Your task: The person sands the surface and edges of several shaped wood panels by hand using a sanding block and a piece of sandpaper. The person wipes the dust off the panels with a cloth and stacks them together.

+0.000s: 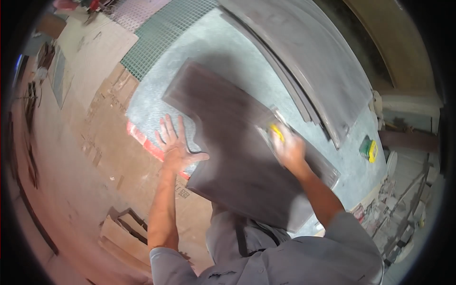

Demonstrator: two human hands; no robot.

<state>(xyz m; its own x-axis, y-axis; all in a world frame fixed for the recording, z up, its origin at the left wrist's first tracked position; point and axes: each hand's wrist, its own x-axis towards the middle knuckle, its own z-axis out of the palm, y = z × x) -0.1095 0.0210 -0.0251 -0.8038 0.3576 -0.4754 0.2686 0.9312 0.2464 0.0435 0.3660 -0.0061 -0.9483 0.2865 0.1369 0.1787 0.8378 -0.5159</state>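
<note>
A dark grey-brown panel (237, 142) with a curved notch in its left edge lies on a pale, dusty table (147, 104). My left hand (175, 148) is spread wide by the notch, its thumb resting on the panel's edge and no object in it. Towards the panel's right long edge, my right hand (290, 149) is closed around a yellow sanding block (277, 133). Motion smears that hand, and its fingers partly cover the block. Light dust marks the panel around it.
Stacked dark panels (304, 57) lie along the table's far right. A yellow-and-green block (370, 150) sits near the right edge. Flattened cardboard (107, 123) covers floor at left, beside green grating (161, 35). Offcuts (387, 213) are heaped at lower right.
</note>
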